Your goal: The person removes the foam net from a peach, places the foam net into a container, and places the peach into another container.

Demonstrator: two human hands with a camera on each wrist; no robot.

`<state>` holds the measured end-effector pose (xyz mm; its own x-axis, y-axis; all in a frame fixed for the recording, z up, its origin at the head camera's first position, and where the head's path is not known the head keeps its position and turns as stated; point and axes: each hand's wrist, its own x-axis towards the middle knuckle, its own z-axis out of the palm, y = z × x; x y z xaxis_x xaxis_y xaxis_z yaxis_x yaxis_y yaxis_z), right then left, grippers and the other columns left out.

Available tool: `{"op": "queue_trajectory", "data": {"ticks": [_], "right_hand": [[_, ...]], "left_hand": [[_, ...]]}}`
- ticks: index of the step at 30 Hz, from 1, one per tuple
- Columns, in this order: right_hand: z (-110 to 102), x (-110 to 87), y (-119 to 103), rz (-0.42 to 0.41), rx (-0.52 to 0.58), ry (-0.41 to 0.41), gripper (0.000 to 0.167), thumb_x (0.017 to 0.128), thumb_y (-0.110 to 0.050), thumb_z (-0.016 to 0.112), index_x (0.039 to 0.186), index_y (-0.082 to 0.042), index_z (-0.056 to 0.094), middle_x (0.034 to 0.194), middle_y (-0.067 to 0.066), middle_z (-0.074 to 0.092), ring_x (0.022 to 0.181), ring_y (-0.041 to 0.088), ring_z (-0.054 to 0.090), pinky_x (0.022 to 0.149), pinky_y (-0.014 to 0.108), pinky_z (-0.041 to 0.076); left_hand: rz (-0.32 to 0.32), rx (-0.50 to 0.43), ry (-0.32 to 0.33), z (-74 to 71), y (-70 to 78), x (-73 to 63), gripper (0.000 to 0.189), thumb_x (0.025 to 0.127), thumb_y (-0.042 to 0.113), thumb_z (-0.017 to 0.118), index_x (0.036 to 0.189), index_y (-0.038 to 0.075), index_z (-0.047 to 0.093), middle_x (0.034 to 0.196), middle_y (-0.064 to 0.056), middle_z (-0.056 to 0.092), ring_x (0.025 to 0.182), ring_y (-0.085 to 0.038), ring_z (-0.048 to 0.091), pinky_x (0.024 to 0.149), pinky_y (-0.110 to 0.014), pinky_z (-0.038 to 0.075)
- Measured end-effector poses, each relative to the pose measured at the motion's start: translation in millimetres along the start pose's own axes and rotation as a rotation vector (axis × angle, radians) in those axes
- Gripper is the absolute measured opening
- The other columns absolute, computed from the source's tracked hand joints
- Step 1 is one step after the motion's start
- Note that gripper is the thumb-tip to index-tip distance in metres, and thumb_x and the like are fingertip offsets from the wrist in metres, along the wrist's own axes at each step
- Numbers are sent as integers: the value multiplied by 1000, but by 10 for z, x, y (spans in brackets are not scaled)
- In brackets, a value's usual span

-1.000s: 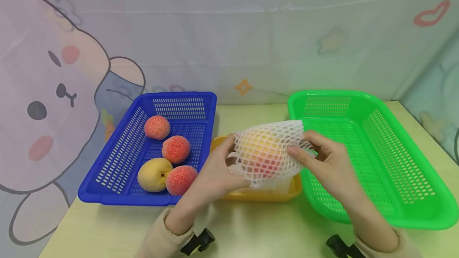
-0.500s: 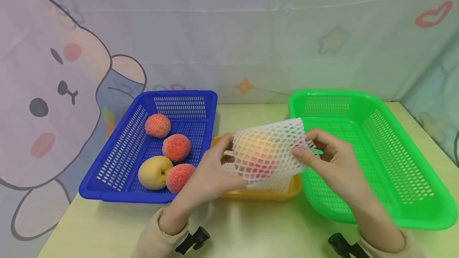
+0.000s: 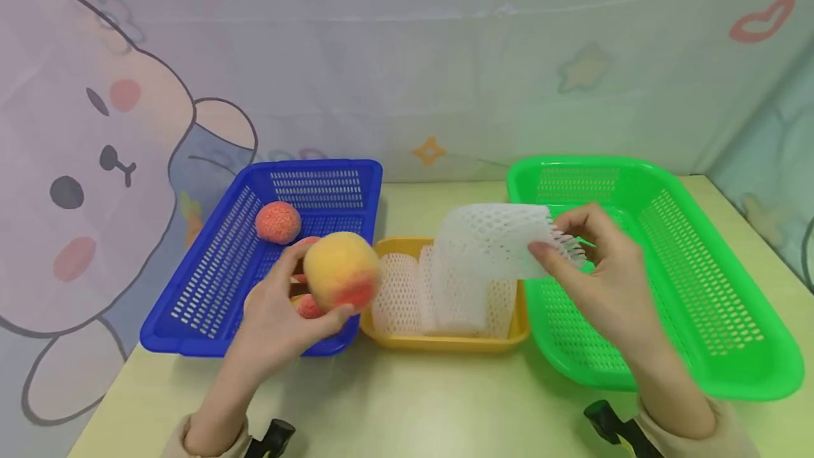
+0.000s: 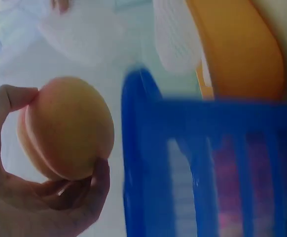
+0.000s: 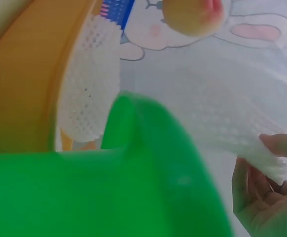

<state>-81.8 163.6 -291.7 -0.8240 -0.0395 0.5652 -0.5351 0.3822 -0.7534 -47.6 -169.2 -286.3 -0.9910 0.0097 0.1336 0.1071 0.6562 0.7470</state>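
My left hand (image 3: 270,327) grips a yellow peach (image 3: 342,271) with a red blush, holding it above the near right side of the blue basket (image 3: 159,341). The left wrist view shows thumb and fingers curled round the same peach (image 4: 69,131). A white foam fruit net (image 3: 496,239) is pinched at its fringed end by my right hand (image 3: 604,281), over the yellow tray and the green basket's left rim. The net looks empty and stretches toward the left. In the right wrist view the foam net (image 5: 222,123) is blurred.
More foam nets (image 3: 397,295) lie in the yellow tray (image 3: 445,343) between the baskets. A pinkish-red peach (image 3: 278,222) sits in the blue basket, with others partly behind my left hand. The green basket (image 3: 779,373) stands on the right, before a printed cloth backdrop (image 3: 394,55).
The peach has come out of the foam net. My left hand has carried it left toward the blue basket, while my right hand keeps hold of the net and has shifted slightly right.
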Motion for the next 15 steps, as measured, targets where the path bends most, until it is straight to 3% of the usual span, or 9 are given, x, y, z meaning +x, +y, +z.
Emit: {"op": "queue_trajectory", "data": {"ticks": [2, 5, 9, 12, 15], "right_hand": [[70, -4, 25, -135, -148, 1, 22, 78, 3, 73, 92, -2, 57, 89, -2, 60, 85, 6, 57, 71, 10, 45], [248, -5, 59, -391, -313, 8, 22, 73, 7, 72, 87, -1, 56, 88, 6, 61, 84, 15, 57, 75, 19, 48], [592, -12, 75, -654, -480, 56, 13, 73, 5, 62, 82, -2, 55, 96, 14, 65, 90, 29, 61, 78, 37, 53], [871, -36, 98, -760, -619, 70, 6, 79, 1, 53, 81, -4, 56, 102, 13, 68, 95, 30, 63, 82, 40, 53], [1091, -69, 152, -778, -739, -5, 11, 85, -2, 49, 87, -8, 58, 113, 10, 67, 107, 27, 61, 91, 40, 51]], "left_hand": [[-105, 33, 48, -150, -101, 1, 77, 76, 32, 79, 138, 13, 38, 126, -13, 53, 111, -31, 58, 89, -43, 53], [-238, 79, 123, -336, -319, 29, 83, 80, 40, 75, 143, 8, 32, 131, -16, 48, 113, -31, 54, 83, -32, 50], [-350, 156, 244, -517, -652, 79, 87, 81, 48, 71, 143, 1, 31, 131, -21, 48, 112, -33, 48, 78, -32, 42], [-400, 208, 307, -617, -850, 120, 86, 82, 48, 68, 140, -4, 33, 128, -26, 50, 110, -38, 49, 78, -41, 41], [-424, 258, 330, -664, -972, 158, 86, 82, 48, 67, 137, -9, 35, 123, -29, 52, 104, -41, 52, 75, -45, 43]]}}
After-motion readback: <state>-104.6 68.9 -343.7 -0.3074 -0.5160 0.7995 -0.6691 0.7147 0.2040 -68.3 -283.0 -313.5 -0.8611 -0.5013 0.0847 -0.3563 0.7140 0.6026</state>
